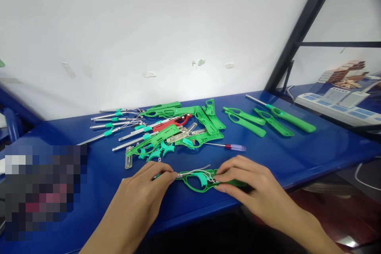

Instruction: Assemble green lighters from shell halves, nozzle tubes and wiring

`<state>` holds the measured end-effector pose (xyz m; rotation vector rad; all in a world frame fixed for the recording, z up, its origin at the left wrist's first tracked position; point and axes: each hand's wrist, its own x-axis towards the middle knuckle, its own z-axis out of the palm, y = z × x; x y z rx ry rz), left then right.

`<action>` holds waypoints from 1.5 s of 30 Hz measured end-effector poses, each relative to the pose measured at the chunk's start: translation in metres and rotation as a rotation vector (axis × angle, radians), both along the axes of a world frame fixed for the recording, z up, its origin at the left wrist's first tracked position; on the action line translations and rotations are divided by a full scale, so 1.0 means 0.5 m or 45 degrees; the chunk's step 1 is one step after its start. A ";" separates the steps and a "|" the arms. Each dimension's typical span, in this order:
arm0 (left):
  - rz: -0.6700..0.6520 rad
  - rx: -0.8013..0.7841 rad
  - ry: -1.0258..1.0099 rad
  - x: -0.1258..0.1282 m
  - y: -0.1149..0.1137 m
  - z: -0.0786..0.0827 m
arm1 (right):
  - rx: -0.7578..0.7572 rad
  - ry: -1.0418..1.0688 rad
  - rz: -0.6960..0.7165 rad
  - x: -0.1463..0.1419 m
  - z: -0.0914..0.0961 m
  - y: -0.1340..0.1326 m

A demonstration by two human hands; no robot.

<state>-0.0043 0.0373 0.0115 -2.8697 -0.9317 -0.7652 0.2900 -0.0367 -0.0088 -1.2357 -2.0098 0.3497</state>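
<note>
A green half shell of a long-necked gas lighter (pixel 195 187) lies near the table's front edge between my hands, open side up. Inside its grip loop sits a teal trigger (pixel 200 178), with thin white wires (pixel 208 174) running beside it. My left hand (pixel 149 184) pinches the metal lighter tube (pixel 179 175) at the shell's left end; the rest of the tube is hidden by the fingers. On the right, my right hand (pixel 248 178) grips the shell's handle part, thumb and fingertips close to the wires. What lies beneath those fingertips is hidden.
Behind my hands is a pile of green shells (pixel 159 141), metal tubes (pixel 131 143), teal triggers (pixel 168 149) and clear tanks (pixel 128 158). A screwdriver (pixel 235 147) lies beside it. A closed green lighter (pixel 293 119) is at the right. A blurred-out patch covers the left.
</note>
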 end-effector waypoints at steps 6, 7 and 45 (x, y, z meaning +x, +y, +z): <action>0.016 -0.092 0.004 0.003 -0.006 -0.012 | -0.058 0.053 -0.030 -0.001 0.000 0.001; 0.018 -0.099 -0.027 0.008 -0.008 -0.010 | -0.091 0.060 -0.039 -0.001 0.001 0.000; -0.084 -0.243 -0.203 0.052 -0.009 -0.039 | 0.049 -0.057 0.224 -0.015 0.020 0.073</action>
